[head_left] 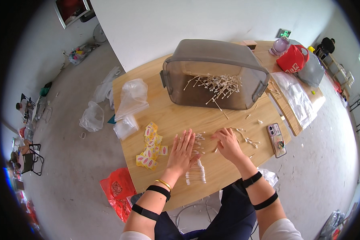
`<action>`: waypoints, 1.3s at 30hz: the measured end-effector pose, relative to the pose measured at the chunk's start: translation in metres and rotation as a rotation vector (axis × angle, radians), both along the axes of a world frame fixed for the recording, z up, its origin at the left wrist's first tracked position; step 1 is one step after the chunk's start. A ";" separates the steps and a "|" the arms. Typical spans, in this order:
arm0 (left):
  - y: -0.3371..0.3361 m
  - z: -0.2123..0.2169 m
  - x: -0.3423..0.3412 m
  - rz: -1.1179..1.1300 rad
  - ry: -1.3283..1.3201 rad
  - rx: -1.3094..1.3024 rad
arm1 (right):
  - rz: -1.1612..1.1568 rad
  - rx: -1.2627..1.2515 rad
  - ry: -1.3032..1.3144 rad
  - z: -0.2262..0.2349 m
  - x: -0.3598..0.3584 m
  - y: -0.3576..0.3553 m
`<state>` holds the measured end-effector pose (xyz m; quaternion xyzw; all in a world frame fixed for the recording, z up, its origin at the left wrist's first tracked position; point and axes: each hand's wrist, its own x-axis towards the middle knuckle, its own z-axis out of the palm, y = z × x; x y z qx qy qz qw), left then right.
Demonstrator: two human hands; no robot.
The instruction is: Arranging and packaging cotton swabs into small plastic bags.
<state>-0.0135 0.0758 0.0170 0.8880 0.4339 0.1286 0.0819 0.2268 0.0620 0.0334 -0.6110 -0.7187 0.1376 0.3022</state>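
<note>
A row of white-tipped cotton swabs (196,175) lies side by side on the wooden table (160,108). My left hand (181,151) rests flat over the row's left side, fingers stretched out and nearly together, hiding some swabs. Just to its right is my right hand (229,146), its fingers curled down and closed. A swab tip (216,150) pokes out below those fingers, the rest of it hidden. Loose swabs (250,141) lie scattered right of this hand. Beyond both hands a grey translucent plastic bin (212,50) lies on its side, with a heap of swabs (224,83) inside.
Small yellow-and-white labels (150,150) form a pile left of my left hand. Clear plastic bags (132,94) lie behind them. A phone (277,140) sits at the right edge. A red bag (293,59) stands at the far right; another red bag (117,190) hangs below the left edge.
</note>
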 end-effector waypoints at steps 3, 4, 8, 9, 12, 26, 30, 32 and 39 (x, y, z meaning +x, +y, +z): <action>0.006 -0.005 0.001 -0.066 0.163 0.003 | 0.094 0.018 -0.085 0.000 0.016 -0.017; 0.007 -0.005 0.002 -0.047 0.195 -0.001 | 0.073 -0.006 -0.110 0.000 0.020 -0.019; 0.011 -0.006 0.006 0.003 0.218 -0.005 | -0.068 -0.060 -0.199 -0.003 0.021 -0.007; 0.012 -0.006 0.006 0.001 0.221 -0.005 | -0.070 -0.061 -0.197 -0.007 0.018 0.001; 0.012 -0.005 0.004 0.012 0.216 -0.016 | -0.213 -0.006 -0.245 -0.021 -0.004 0.036; 0.015 -0.007 -0.009 0.108 -0.444 -0.127 | -0.224 0.134 0.601 -0.022 -0.064 0.034; 0.022 -0.022 0.000 0.056 -0.386 -0.115 | -0.296 0.163 0.624 -0.027 -0.078 0.024; 0.023 -0.023 0.004 0.043 -0.404 -0.120 | -0.239 0.180 0.616 -0.026 -0.089 0.030; 0.022 -0.027 0.009 0.054 -0.436 -0.098 | -0.254 0.124 0.673 -0.020 -0.093 0.037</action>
